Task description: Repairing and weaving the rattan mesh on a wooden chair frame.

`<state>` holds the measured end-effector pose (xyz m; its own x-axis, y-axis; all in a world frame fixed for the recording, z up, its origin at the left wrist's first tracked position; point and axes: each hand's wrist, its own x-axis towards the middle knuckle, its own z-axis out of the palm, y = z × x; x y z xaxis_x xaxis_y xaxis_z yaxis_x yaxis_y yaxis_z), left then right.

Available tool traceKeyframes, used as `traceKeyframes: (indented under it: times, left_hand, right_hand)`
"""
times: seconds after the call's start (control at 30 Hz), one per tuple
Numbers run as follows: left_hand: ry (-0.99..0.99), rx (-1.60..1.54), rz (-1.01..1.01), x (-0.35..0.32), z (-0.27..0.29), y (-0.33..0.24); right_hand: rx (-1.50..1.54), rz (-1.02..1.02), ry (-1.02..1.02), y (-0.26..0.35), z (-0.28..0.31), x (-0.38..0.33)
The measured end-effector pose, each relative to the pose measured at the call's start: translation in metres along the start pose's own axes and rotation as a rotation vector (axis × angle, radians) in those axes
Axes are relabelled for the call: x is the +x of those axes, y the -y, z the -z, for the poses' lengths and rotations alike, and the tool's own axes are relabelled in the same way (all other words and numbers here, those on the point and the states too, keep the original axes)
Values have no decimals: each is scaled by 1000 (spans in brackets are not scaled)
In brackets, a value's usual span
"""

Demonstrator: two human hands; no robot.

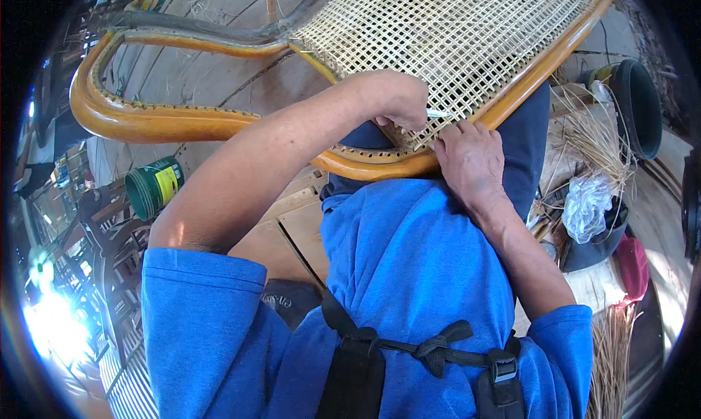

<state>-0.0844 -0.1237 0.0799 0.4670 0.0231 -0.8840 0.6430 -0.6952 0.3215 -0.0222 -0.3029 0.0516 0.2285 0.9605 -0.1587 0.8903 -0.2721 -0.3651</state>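
Note:
A curved, varnished wooden chair frame (168, 127) lies across my lap, with a row of small holes along its inner edge. Woven cane (409, 32) fills its far right section in an open lattice. My left hand (401, 105) is bent over the lower corner of the weave, fingers mostly hidden behind the wrist. A thin pale tool (438, 113) juts out from it over the cane; its exact kind is unclear. My right hand (471, 156) has its fingers curled over the frame's near rim, fingertips by the last cane strands.
On the left stands a green bucket (153, 187) with a yellow label. A dark bucket (642, 108), loose cane strands (595, 138), a clear plastic bag (586, 207) and a dark red cloth (631, 268) are at the right. More long strands (613, 360) lie at lower right.

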Motion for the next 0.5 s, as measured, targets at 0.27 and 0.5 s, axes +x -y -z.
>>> traceKeyframes:
  times: [0.27,0.5]
  left_hand:
    - [-119,99,-45,4,-8,5]
    - [-410,278,-183,-24,-19,-7]
  right_hand:
    - [87,-2,-4,-1,0,5]
    - [62,-64,21,-16,9,8]
